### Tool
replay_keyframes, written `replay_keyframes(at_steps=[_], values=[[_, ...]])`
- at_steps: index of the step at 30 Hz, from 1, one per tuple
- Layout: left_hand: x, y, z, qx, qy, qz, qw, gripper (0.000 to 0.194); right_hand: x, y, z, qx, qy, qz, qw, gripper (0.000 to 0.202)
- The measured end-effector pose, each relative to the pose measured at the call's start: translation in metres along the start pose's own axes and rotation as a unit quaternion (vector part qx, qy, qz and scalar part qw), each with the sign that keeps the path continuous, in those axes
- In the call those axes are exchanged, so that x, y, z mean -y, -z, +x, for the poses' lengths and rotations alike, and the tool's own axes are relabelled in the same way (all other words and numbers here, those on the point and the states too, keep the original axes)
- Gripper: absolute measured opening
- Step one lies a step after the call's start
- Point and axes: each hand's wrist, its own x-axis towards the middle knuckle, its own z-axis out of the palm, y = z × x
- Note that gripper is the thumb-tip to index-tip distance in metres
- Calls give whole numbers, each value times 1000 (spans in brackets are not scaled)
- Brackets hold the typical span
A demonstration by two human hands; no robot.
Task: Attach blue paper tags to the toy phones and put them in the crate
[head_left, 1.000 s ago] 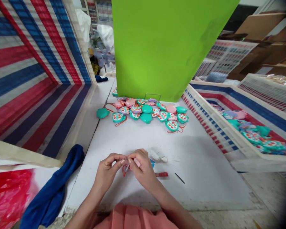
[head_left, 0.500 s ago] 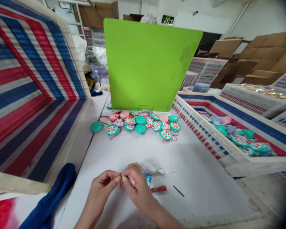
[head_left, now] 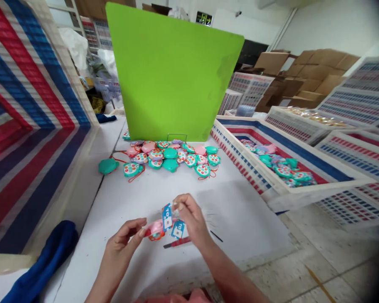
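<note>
Over the near part of the table, my left hand pinches one end of a small pink toy between thumb and fingers. A red-orange cord loops under the toy. My right hand is closed at the top of a blue and white paper tag, held in front of the toy; the string at its fingertips is too fine to make out. A second blue tag lies just below my right fingers. Beneath that hand rests a slim red-handled tool with a dark tip. A thin black stick lies to its right.
Several turtle-like toys lie in rows before an upright green board. A lined white crate with more toys stands right. A striped-lined crate stands on its side at left, near a blue cloth. White strands lie on the table.
My hands have parted from a joint pinch on a red cord; the right has risen to a blue tag. The white strand bundle is no longer plainly visible. The view has swung right.
</note>
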Motion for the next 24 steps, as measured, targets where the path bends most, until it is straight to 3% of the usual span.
replay_keyframes(at_steps=[3, 6, 8, 10, 12, 13, 15, 19, 22, 24], values=[[6, -2, 1, 27, -10, 53, 998, 37, -2, 56, 27, -74, 41, -100, 991, 17], [15, -2, 3, 40, 8, 86, 995, 39, 1, 129, 59, -163, 82, -226, 957, 18], [20, -2, 5, 41, 17, 100, 994, 40, 11, 182, 76, -249, 115, -331, 903, 18], [22, -4, 6, 41, 13, 107, 993, 41, 24, 228, 87, -378, 174, -408, 813, 19], [22, -7, 6, 40, -2, 108, 993, 40, 34, 256, 91, -477, 222, -443, 726, 23], [21, -8, 6, 38, -11, 108, 993, 40, 35, 261, 90, -494, 240, -451, 704, 26], [21, -12, 5, 34, -28, 107, 993, 38, 29, 252, 83, -469, 263, -465, 703, 32], [24, -16, 5, 53, -35, 113, 992, 33, -10, 186, 52, -295, 250, -470, 793, 24], [31, -17, 7, 63, -52, 145, 986, 29, -45, 132, 26, -178, 181, -436, 864, 19], [38, -17, 12, 63, -79, 189, 977, 26, -65, 104, 13, -92, 139, -423, 891, 18]])
